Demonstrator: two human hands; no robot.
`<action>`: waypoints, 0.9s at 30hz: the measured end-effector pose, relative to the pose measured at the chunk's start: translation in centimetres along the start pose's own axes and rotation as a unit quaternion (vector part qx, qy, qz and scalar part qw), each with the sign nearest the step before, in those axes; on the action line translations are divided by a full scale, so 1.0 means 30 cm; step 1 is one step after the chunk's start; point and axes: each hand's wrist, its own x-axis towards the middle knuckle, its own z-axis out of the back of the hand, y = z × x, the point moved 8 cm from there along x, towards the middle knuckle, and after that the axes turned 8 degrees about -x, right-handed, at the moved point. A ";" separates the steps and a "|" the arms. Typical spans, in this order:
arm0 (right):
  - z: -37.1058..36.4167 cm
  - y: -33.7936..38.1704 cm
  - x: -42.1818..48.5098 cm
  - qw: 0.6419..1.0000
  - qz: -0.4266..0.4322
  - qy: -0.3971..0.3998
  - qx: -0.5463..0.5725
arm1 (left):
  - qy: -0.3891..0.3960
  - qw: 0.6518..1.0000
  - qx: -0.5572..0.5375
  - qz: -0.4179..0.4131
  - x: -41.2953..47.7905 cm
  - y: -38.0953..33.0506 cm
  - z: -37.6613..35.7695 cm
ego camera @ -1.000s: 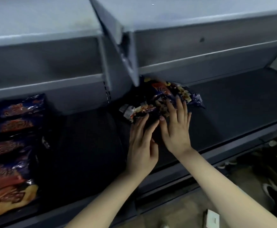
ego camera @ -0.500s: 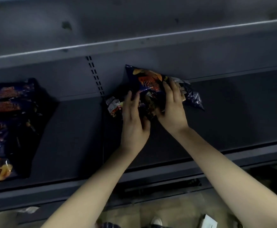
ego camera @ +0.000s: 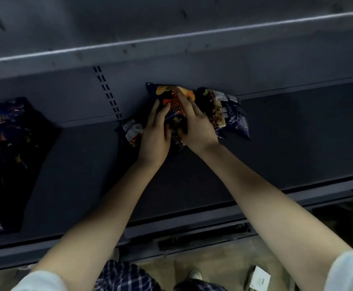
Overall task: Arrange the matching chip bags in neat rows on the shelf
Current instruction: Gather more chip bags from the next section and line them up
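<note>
Chip bags [ego camera: 230, 114], dark blue with orange print, sit in a loose pile at the back of the shelf [ego camera: 297, 148], against its rear wall. Nearest the camera, white sleeves [ego camera: 349, 269] are cut off by the bottom edge. Past the shelf's front lip [ego camera: 192, 217], both forearms reach in. The left hand [ego camera: 154, 135] and right hand [ego camera: 196, 127] curl around the pile's front bag, hiding its middle. Bare shelf lies open on both sides. A stack of matching bags [ego camera: 9, 154] lies far left, partly out of frame and too dark to count. An upper shelf edge [ego camera: 171, 38] overhangs behind.
</note>
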 end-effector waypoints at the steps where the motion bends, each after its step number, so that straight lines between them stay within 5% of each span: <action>1: 0.000 0.002 0.005 1.000 -0.003 0.003 -0.002 | 0.000 1.000 -0.001 0.006 0.005 0.007 0.003; 10: 0.057 0.028 0.019 0.999 -0.034 -0.018 -0.012 | 0.014 0.998 -0.052 -0.016 0.036 -0.025 0.068; 19: 0.374 0.118 -0.175 0.952 0.071 -0.291 0.060 | -0.065 0.972 -0.101 -0.200 0.007 -0.215 0.316; 22: 0.363 0.154 -0.235 0.959 0.089 -0.248 0.108 | -0.090 0.963 -0.206 -0.148 -0.028 -0.203 0.374; 27: 0.248 0.218 -0.283 0.950 0.075 -0.036 0.301 | -0.139 0.948 -0.287 -0.027 -0.059 -0.159 0.395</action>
